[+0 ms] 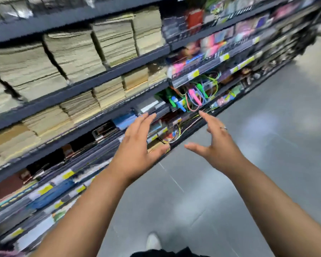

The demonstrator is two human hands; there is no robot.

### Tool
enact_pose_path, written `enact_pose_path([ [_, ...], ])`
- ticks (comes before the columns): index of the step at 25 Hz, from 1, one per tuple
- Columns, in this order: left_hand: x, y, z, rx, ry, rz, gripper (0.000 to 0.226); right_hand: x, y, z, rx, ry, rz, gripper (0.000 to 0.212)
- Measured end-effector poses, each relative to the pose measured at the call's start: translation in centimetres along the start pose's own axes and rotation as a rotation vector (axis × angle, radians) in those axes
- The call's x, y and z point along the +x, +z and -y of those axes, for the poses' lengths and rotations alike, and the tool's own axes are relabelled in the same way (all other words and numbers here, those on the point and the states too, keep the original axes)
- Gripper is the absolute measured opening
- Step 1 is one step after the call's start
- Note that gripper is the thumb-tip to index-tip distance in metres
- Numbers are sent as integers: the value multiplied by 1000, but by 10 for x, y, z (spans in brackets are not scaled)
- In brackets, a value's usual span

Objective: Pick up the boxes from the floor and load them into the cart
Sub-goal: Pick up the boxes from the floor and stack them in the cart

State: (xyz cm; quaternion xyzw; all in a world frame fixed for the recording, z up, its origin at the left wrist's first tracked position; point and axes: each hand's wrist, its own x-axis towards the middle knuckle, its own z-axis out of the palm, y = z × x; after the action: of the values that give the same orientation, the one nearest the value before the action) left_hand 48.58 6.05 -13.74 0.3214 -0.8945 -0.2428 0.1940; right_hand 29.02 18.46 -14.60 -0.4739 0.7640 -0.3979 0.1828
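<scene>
Blurry frame. On my left, dark shelving [78, 89] with tan paper stacks [72, 52]. My left hand [137, 145] is out front, fingers spread, holding nothing. Beside it but apart, my right hand [220, 145] has loosely bent fingers, also empty. Grey floor [267, 145] to the right. I can't tell where the boxes or cart are.

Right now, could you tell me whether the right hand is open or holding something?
Open: the right hand has its fingers spread and loosely bent, with nothing held.
</scene>
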Motion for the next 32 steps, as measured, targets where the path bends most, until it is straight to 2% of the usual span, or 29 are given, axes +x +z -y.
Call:
enact_pose_path([
  [6, 135, 49, -35, -29, 295, 224, 90, 18, -51, -41, -69, 227, -228, 104],
  [9, 186, 90, -82, -64, 431, 315, 92, 16, -105, -70, -95, 347, -338, 102],
  [12, 227, 134, -137, -93, 544, 335, 91, 17, -160, -109, -138, 409, -454, 100],
  [24, 392, 314, -368, -255, 657, 438, 81, 73, -395, -280, -151, 529, -597, 99],
  [32, 558, 431, -445, -299, 714, 491, 81, 164, -496, -399, -88, 666, -716, 100],
])
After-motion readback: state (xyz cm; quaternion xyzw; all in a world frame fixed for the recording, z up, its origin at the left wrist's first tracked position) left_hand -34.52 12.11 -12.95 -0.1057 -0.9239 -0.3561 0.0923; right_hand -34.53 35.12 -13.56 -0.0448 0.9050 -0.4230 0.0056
